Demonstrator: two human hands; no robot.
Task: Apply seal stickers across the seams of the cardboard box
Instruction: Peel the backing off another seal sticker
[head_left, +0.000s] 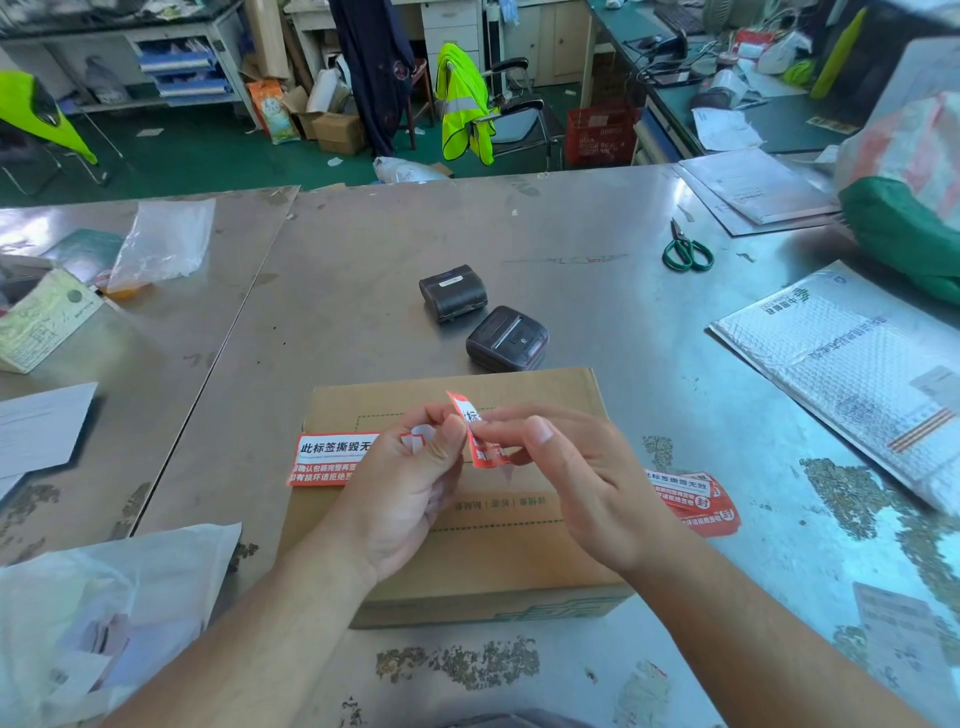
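Up close, the left hand (410, 483) and right hand (566, 478) both pinched one red sticker (480, 441) over the cardboard box (519, 545), at six o'clock on the counter (363, 312). A second sticker (332, 460) crossed its nine o'clock edge.

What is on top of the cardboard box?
A red seal sticker lies across the left edge of the cardboard box. Above the lid, the left hand and right hand pinch a second sticker; they hide the middle of the lid.
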